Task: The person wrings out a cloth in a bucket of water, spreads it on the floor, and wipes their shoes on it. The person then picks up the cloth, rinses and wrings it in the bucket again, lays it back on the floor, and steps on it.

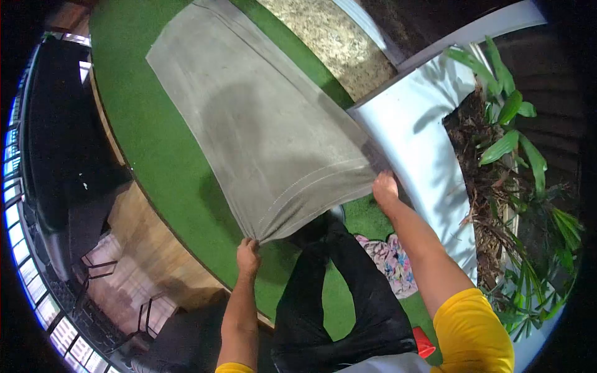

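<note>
A long grey-beige cloth (267,124) stretches over the green turf, its near edge lifted and gathered in front of my legs. My left hand (249,253) is closed on the cloth's near left corner, where the fabric bunches into folds. At the near right corner, my right hand (385,188) grips the same cloth beside the white planter wall. Two curved lines of stitching run across the fabric between my hands. The far end lies spread out, and a shadow falls over its middle.
A white planter (410,124) with leafy plants (510,130) borders the right side. Pink floral fabric (390,264) lies on the green turf (149,137) by my legs, with a red object (424,342) nearer. A wooden edge and dark chairs stand lower left.
</note>
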